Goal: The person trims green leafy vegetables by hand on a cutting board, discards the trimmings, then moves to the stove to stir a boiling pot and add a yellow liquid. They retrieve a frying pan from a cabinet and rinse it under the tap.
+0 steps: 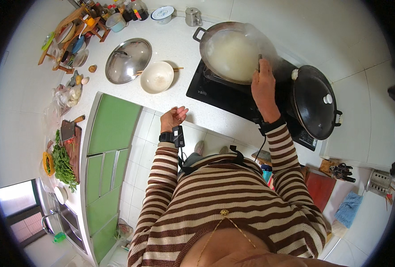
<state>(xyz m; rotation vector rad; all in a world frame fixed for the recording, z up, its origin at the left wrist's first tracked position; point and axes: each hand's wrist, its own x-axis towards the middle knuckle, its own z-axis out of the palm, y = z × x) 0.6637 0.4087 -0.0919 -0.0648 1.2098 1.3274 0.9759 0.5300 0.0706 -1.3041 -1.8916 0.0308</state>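
My right hand (263, 88) is closed around a dark handle (260, 61) at the near right side of a steaming wok (206, 63). Steam hides what the handle joins. Pale, cloudy liquid (229, 53) fills much of the wok, which sits on a black cooktop (217, 96). Empty and palm up, my left hand (174, 117) hangs at the counter's front edge with its fingers loosely apart. Nearest to it stands a cream bowl (157, 78), with wooden chopsticks (178, 69) partly hidden behind it.
A domed metal lid (130, 63) lies left of the bowl. On the cooktop's right stands a second, black-covered wok (314, 103). Along the left counter are a cleaver (68, 130), a cutting board (74, 160) and leafy greens (62, 163). Seasoning bottles (139, 10) stand at the back.
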